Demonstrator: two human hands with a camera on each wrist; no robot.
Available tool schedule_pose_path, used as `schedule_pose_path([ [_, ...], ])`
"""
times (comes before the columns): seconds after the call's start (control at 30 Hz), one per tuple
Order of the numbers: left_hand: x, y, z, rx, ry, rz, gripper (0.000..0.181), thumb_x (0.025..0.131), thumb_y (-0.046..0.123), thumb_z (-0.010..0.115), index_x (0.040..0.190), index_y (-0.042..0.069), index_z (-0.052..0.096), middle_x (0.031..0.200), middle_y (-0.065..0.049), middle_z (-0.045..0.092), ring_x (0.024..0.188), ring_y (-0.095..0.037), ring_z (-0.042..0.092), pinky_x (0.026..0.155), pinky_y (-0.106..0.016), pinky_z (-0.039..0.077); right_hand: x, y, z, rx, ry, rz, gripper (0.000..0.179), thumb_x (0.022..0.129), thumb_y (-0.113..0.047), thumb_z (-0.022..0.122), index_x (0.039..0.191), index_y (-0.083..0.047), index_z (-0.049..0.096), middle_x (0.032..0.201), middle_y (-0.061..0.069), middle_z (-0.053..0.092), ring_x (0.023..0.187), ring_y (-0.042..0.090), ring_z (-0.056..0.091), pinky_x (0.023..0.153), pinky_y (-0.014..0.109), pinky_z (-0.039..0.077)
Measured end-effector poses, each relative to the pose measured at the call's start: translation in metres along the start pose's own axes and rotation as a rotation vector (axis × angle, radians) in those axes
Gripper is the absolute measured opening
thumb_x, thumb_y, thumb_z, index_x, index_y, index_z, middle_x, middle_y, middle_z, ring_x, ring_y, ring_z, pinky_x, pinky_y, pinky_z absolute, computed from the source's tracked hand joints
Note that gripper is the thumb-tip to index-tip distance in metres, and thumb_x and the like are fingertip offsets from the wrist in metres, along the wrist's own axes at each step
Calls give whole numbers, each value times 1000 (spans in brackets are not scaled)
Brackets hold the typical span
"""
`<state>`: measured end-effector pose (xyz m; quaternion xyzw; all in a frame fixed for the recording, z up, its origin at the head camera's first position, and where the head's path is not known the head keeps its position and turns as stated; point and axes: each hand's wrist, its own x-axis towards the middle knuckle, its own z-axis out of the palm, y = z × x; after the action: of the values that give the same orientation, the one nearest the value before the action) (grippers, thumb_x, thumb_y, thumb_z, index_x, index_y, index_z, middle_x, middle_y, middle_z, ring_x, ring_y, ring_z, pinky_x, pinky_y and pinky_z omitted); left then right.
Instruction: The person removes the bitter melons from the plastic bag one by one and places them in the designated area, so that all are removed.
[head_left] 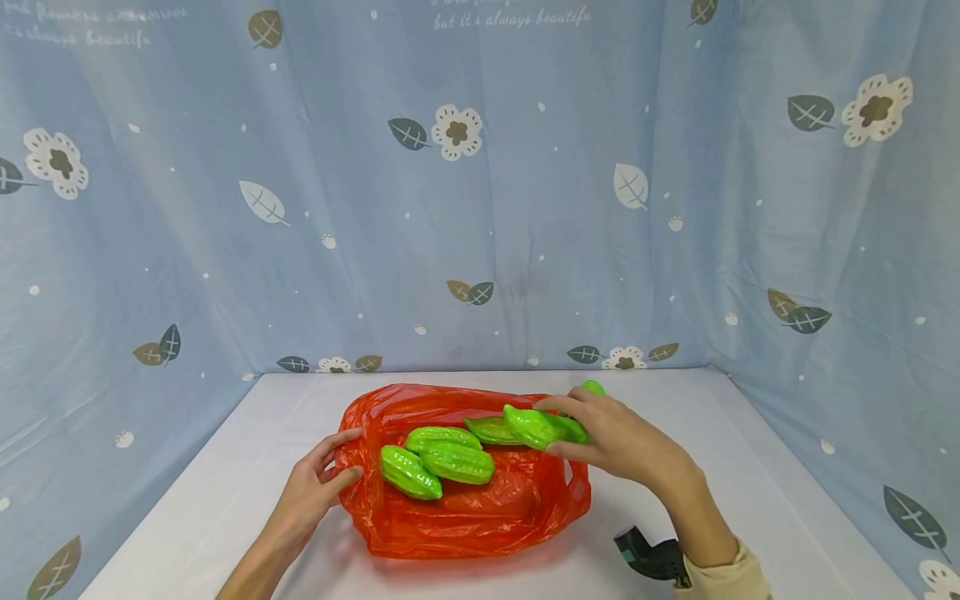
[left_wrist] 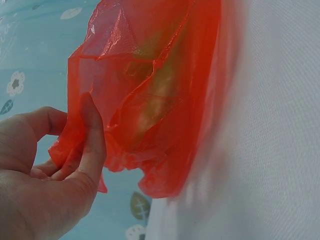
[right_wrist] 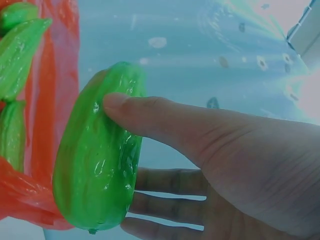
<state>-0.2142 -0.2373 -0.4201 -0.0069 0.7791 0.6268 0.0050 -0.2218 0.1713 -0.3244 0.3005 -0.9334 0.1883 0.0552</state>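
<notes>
A red plastic bag point(head_left: 480, 542) lies with its mouth spread, several glossy green star fruits point(head_left: 457, 462) inside it. At the bag's left rim, my left hand point(head_left: 303, 492) pinches the thin plastic between thumb and fingers; the left wrist view shows the thumb on the near face of the film. Above the bag's right side, my right hand point(head_left: 618, 433) grips a green star fruit point(right_wrist: 95, 160), thumb on one side and fingers on the other. In the head view the hand partly hides it. More star fruits point(right_wrist: 20, 55) show beside it in the right wrist view.
A white tabletop point(head_left: 757, 517) bears the bag. Blue printed curtains point(head_left: 555, 208) stand behind and at both sides. A black device point(head_left: 652, 557) sits at my right wrist, near a beige sleeve point(head_left: 723, 575).
</notes>
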Motion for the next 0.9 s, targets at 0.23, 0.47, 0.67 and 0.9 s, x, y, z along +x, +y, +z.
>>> schedule_pose_path([
  [0.23, 0, 1, 0, 9, 2, -8, 53, 93, 11, 62, 143, 19, 46, 149, -12, 43, 112, -16, 62, 85, -31, 59, -2, 8, -3, 19, 22, -3, 46, 87, -34, 74, 130, -27, 60, 106, -5, 61, 91, 9, 55, 73, 26, 52],
  [0.47, 0, 1, 0, 4, 0, -4, 53, 93, 11, 62, 143, 19, 46, 149, -11, 43, 111, -14, 63, 85, -30, 59, -2, 13, -6, 39, 50, 2, 47, 86, -32, 75, 130, -25, 59, 110, -2, 64, 94, 11, 60, 79, 33, 57],
  [0.67, 0, 0, 0, -1, -3, 4, 53, 93, 10, 62, 143, 18, 45, 149, -12, 43, 109, -13, 63, 84, -31, 59, -3, 19, -8, 52, 72, 0, 46, 85, -31, 75, 128, -23, 60, 109, -2, 63, 92, 9, 61, 78, 33, 57],
  [0.9, 0, 2, 0, -15, -7, 7, 54, 94, 9, 62, 145, 17, 44, 148, -14, 43, 109, -14, 63, 83, -31, 59, -4, 26, -8, 61, 81, 28, 45, 85, -32, 76, 126, -24, 61, 103, -4, 63, 90, 9, 60, 74, 28, 56],
])
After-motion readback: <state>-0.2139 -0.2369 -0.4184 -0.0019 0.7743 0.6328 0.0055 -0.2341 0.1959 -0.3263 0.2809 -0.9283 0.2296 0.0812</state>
